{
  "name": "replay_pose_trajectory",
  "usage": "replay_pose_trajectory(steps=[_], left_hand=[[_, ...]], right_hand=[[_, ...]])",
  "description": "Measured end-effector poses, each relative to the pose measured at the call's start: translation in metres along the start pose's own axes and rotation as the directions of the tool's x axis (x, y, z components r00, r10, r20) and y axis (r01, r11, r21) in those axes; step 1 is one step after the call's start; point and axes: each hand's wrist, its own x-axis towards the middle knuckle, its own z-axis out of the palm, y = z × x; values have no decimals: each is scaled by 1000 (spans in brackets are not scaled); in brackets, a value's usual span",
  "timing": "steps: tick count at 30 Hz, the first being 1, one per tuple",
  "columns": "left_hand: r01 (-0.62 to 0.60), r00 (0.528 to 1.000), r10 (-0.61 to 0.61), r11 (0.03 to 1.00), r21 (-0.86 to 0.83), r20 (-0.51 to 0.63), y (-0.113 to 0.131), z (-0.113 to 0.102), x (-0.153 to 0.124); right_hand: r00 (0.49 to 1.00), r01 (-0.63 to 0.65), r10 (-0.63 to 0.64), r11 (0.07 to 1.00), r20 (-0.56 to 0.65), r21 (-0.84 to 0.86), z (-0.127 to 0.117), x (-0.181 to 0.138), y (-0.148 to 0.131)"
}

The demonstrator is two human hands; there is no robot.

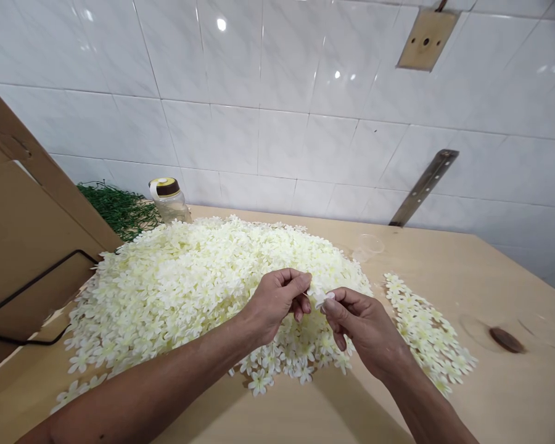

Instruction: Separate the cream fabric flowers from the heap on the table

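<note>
We see white flowers [189, 271] with pale yellow centres, green sprigs [115, 208], a brown-and-yellow bottle lid [165, 187], grey-veined white tiles [282, 143], a tan tabletop [481, 277].

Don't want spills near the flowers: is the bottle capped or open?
Capped: the brown and yellow lid sits on top of the clear bottle.

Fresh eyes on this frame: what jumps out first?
The big heap of pale flowers filling the middle of the table. Next, at its near right side, the left hand with pinched fingertips and the right hand holding a small white piece. Then the tangle of green stems behind the heap at the picture's left, beside a bottle.
</note>
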Motion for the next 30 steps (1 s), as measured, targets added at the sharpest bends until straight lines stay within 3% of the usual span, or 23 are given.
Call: replay_pose_trajectory(steps=[5,30], left_hand=[[-52,995,50,998,-25,-89,5,-2,2],[-32,996,28,998,-47,-79,7,0,0]], right_hand=[[999,20,-19,999,-28,41,-3,-1,3],[990,63,-69,996,-119,-56,-3,-2,3]])
